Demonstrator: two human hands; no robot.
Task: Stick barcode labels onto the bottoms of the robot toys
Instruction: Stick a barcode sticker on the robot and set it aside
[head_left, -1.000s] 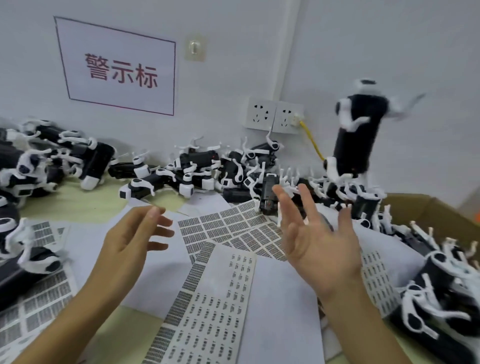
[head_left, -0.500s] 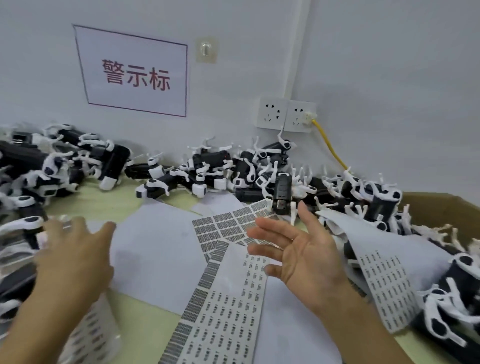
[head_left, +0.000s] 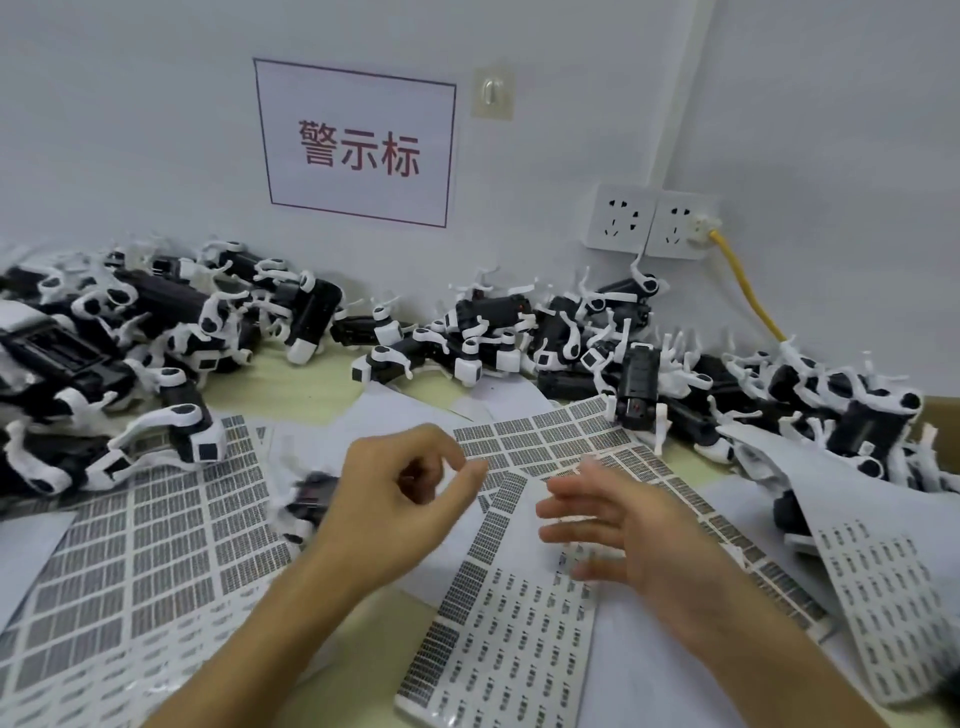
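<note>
Reading "警示标": wall sign (head_left: 358, 143) (red characters)

White wall (head_left: 156, 130), sign (head_left: 358, 143), sockets (head_left: 649, 221)

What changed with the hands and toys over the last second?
The toy that was in the air by the right wall is gone from there. The left hand swung left, then returned to the centre with fingers curled; a blurred toy now lies beside it. The right hand lowered over the label sheets. Toy piles stayed.
</note>
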